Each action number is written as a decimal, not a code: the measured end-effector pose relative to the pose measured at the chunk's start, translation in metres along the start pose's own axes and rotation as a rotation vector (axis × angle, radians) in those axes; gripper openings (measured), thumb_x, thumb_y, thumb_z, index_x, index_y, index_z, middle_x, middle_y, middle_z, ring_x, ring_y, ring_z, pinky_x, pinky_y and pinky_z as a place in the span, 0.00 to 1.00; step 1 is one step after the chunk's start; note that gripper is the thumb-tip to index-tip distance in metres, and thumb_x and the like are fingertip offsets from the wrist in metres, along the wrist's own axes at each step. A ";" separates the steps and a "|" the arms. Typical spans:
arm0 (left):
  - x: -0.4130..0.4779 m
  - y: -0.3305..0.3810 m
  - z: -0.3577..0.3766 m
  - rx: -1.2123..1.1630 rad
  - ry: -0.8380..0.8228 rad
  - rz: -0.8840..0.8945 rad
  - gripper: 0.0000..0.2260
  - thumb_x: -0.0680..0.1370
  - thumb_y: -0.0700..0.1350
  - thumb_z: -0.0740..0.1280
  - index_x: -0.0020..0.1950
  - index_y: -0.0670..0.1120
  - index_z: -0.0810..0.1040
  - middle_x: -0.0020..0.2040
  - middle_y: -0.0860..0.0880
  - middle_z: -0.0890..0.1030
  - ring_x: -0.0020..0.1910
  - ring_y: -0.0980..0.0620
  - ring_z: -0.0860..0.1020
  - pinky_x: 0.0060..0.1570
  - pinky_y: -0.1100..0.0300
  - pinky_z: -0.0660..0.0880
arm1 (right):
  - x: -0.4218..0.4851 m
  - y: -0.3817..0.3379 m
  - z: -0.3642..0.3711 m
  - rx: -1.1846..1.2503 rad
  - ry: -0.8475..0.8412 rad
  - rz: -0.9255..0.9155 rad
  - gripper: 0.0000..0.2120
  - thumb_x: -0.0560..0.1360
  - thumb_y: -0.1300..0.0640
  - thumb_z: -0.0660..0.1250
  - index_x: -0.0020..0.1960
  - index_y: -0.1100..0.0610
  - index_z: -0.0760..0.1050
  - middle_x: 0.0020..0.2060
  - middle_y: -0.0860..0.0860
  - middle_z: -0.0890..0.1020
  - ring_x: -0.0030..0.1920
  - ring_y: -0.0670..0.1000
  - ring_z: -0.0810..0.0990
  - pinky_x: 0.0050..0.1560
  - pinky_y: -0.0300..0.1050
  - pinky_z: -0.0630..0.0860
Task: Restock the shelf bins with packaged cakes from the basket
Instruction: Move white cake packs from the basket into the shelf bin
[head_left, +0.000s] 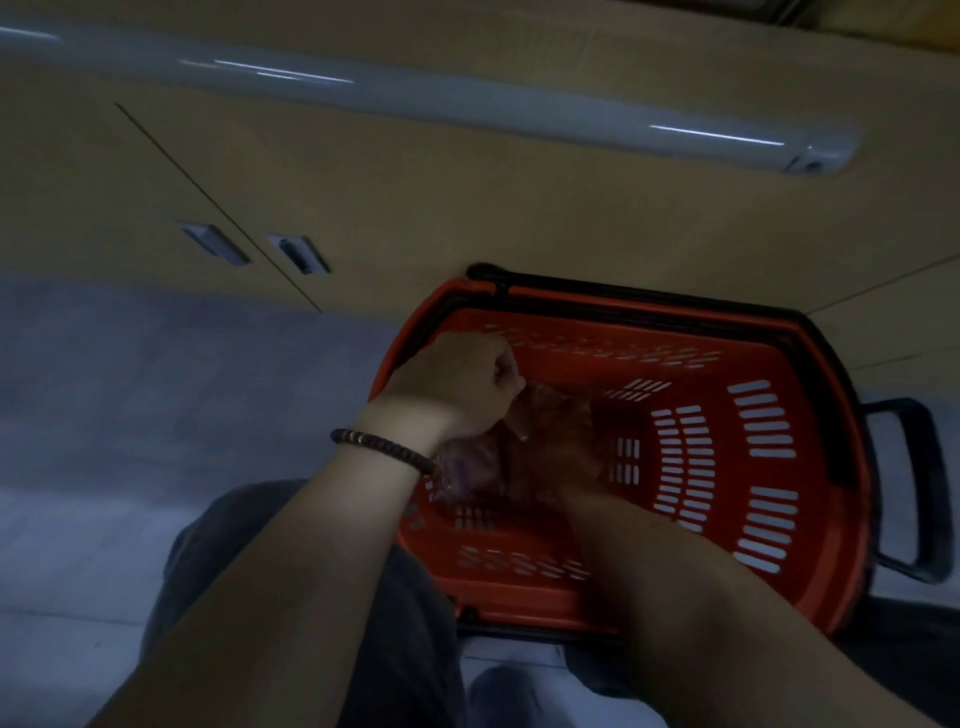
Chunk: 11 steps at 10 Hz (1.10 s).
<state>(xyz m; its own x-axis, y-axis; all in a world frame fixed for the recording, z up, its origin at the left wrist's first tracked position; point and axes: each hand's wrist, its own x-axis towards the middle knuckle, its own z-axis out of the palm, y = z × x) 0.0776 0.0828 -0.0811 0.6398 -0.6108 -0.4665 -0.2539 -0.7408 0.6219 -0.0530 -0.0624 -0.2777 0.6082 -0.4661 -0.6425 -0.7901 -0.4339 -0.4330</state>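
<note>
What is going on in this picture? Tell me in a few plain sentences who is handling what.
A person leans over a red basket standing on the floor beside a cabinet. The left hand, with a bracelet at the wrist, pinches a wrapped cake by its edge inside the basket. The right hand reaches lower among the packages; the picture is too dark and blurred to show its grip. No shelf bin is in view.

1 basket (810, 345). 2 hands: left hand (452, 384), right hand (563, 460). Visible packaged cakes (556, 415): at least 2, blur hides exact count. 2 cabinet handles (214, 243). 1 bracelet (382, 447).
</note>
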 end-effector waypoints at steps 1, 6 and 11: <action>0.002 0.002 -0.004 0.007 -0.014 0.001 0.08 0.84 0.53 0.67 0.55 0.51 0.83 0.47 0.57 0.80 0.51 0.51 0.81 0.53 0.50 0.80 | -0.006 -0.004 -0.019 0.043 0.022 0.027 0.40 0.67 0.29 0.68 0.73 0.48 0.72 0.67 0.51 0.80 0.67 0.58 0.79 0.68 0.60 0.75; -0.022 0.007 -0.021 0.047 -0.114 -0.036 0.14 0.85 0.57 0.66 0.62 0.50 0.83 0.56 0.53 0.81 0.60 0.48 0.81 0.54 0.56 0.73 | -0.122 -0.043 -0.108 0.617 -0.179 0.193 0.52 0.51 0.21 0.71 0.60 0.60 0.83 0.46 0.58 0.87 0.40 0.57 0.87 0.44 0.50 0.84; -0.117 0.108 -0.101 -0.421 -0.108 0.373 0.19 0.75 0.40 0.80 0.63 0.43 0.79 0.55 0.51 0.87 0.56 0.52 0.84 0.60 0.54 0.81 | -0.235 -0.117 -0.253 0.887 -0.353 -0.292 0.24 0.71 0.51 0.65 0.66 0.53 0.83 0.64 0.62 0.83 0.57 0.63 0.84 0.47 0.50 0.81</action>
<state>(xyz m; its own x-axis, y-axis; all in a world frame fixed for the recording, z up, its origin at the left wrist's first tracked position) 0.0488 0.1025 0.1038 0.4788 -0.8512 -0.2148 -0.1233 -0.3074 0.9436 -0.0842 -0.0976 0.0838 0.8439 -0.1150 -0.5240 -0.4721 0.3046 -0.8273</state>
